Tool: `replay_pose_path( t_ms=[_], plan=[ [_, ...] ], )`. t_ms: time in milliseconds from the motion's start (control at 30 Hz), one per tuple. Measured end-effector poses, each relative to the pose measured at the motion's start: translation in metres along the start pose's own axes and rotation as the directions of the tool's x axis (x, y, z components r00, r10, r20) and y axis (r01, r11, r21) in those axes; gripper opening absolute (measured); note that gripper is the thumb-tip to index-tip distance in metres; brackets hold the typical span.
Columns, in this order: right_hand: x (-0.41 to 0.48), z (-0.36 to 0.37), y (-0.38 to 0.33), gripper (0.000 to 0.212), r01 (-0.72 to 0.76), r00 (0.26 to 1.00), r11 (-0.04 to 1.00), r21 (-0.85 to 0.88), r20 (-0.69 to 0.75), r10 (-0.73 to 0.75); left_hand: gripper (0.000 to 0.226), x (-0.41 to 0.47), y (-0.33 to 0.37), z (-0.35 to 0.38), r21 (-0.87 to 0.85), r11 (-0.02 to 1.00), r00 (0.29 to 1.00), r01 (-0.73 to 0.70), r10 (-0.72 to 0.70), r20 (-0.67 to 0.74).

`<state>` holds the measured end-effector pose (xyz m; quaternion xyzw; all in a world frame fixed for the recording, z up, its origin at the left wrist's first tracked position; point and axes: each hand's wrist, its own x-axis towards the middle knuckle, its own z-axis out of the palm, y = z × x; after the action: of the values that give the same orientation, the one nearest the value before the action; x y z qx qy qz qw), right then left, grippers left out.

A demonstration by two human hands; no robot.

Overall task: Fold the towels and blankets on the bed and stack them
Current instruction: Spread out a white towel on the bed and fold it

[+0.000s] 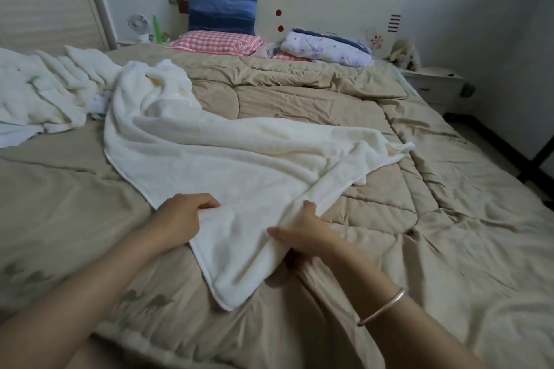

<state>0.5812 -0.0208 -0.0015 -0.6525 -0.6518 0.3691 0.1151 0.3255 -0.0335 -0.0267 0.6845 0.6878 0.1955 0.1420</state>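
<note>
We are at the start of a fold — our left hand point(183, 213) grips the near left edge of the white towel point(227, 159), and our right hand point(302, 234) pinches its near right edge. It sprawls rumpled across the tan quilt point(449, 219), so next we must spread it flat — the pile of towels point(45, 93) waits far left.

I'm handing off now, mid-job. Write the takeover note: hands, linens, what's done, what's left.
Left hand grips the near left edge of the white blanket; right hand grips its near right edge.
The white blanket lies spread and rumpled on the tan quilt, unfolded, with one corner pointing toward the person.
A crumpled white pile sits at the bed's far left, also unfolded.
Done: nothing folded or stacked in view.
Left: fold this blanket, fold the pile's pieces, then stack them.
</note>
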Motion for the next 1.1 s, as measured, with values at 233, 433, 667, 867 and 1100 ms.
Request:
replay_pose_path(
  t_ms=[233, 433, 667, 867, 1100],
  plan=[
    [0.000, -0.002, 0.036, 0.031, 0.223, 0.923, 0.629, 0.745, -0.368, 0.109, 0.019, -0.013, 0.003, -0.005, -0.304, 0.948, 0.976, -0.096, 0.150, 0.160],
    [0.008, -0.106, 0.103, 0.035, 0.215, 0.789, 0.756, 0.618, -0.566, 0.239, 0.050, -0.015, 0.109, 0.033, 0.102, 0.896, 0.902, -0.431, 0.427, 0.059],
    [-0.064, -0.242, 0.216, 0.034, 0.140, 0.624, 0.794, 0.591, -0.676, 0.392, 0.021, -0.040, 0.320, 0.096, -0.238, 0.730, 0.749, -0.640, 0.662, 0.017],
    [-0.092, -0.232, 0.299, 0.029, -0.162, 0.613, 0.869, 0.468, -0.642, 0.461, 0.033, -0.063, 0.361, 0.133, -0.185, 0.671, 0.622, -0.718, 0.738, 0.262],
    [-0.088, -0.202, 0.287, 0.044, -0.441, 0.682, 0.891, -0.105, -0.685, 0.257, 0.041, -0.013, 0.250, 0.101, 0.062, 0.914, 0.902, -0.400, 0.381, 0.201]
  ],
)
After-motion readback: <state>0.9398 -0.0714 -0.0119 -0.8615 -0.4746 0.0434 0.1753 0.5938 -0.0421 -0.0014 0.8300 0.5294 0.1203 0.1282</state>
